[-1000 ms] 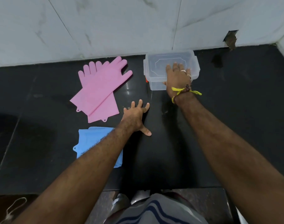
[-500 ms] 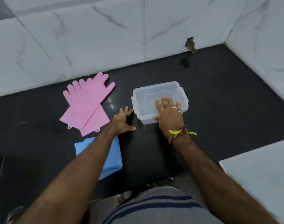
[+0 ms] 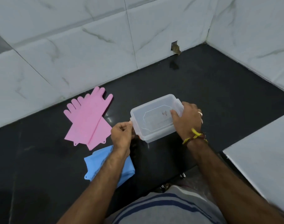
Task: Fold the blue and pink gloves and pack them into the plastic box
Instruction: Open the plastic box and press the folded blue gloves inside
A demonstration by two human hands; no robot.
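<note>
- The plastic box [image 3: 154, 120] sits lid-on upon the black counter [image 3: 218, 102], right in front of you.
- Your right hand [image 3: 187, 120] grips the box's right end, thumb over the lid, fingers curled round the side.
- Your left hand [image 3: 122, 135] pinches the clip at the box's left end.
- The pink gloves [image 3: 89, 118] lie flat and overlapped, left of the box, near the wall.
- The blue gloves [image 3: 104, 165] lie folded under your left forearm, just beside the pink pair.
</note>
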